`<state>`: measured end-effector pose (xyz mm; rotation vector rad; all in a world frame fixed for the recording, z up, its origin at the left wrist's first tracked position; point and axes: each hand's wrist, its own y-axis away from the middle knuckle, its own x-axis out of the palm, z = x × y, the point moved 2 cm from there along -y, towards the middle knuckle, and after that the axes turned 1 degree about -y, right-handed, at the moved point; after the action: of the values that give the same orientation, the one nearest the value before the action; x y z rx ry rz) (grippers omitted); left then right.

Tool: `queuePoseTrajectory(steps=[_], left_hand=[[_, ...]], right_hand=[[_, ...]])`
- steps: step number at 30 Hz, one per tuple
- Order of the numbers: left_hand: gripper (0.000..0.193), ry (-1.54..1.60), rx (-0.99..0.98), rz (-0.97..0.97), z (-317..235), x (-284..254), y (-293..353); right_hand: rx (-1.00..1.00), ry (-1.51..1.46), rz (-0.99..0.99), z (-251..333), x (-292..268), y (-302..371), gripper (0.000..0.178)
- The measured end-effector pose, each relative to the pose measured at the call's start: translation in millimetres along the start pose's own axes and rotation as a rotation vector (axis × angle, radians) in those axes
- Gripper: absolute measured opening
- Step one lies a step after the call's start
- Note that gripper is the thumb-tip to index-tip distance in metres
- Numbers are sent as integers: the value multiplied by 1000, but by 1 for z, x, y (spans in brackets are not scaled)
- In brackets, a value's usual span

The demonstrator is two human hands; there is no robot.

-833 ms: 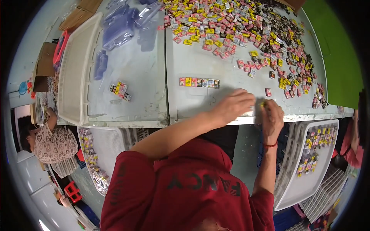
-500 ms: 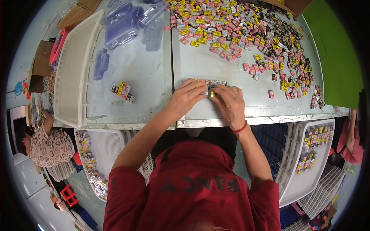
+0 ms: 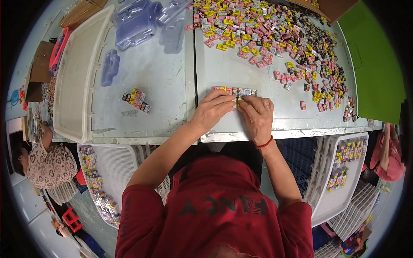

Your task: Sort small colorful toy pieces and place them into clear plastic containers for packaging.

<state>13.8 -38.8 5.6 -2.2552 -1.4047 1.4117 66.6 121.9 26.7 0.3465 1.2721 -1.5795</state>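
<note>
Left hand (image 3: 211, 111) and right hand (image 3: 259, 115) shifted leftward to a miniature-box row (image 3: 248, 91), right pinching a yellow box (image 3: 240, 102), left's grip unclear

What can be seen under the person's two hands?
A row of small boxes shows on the pale tabletop, partly covered by the left hand. Anything beneath that palm or the right hand cannot be seen.

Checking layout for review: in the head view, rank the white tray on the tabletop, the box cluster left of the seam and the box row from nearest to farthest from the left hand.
1. Box row: ahead of the left hand, slightly right.
2. Box cluster: to its left.
3. White tray: farther left, beyond the cluster.
</note>
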Motion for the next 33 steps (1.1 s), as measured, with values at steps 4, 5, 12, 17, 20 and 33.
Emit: queuePoseTrajectory(steps=[4,5,12,17,20,33], left_hand=[[21,-26,-3,-35,0,8,0],[20,-48,12,-47,0,9,0],[48,-297,-1,195,-19,9,8],[69,-318,-42,337,-26,2,8],[73,-265,-126,258,-24,-6,12],[68,-313,21,330,-10,6,-10]], right_hand=[[60,-19,11,-2,3,2,21],[35,11,21,-1,3,3,21],[-25,147,141,8,-1,15,34],[8,126,141,7,-1,18,38],[16,45,111,4,-5,20,38],[139,246,278,1,0,12,48]])
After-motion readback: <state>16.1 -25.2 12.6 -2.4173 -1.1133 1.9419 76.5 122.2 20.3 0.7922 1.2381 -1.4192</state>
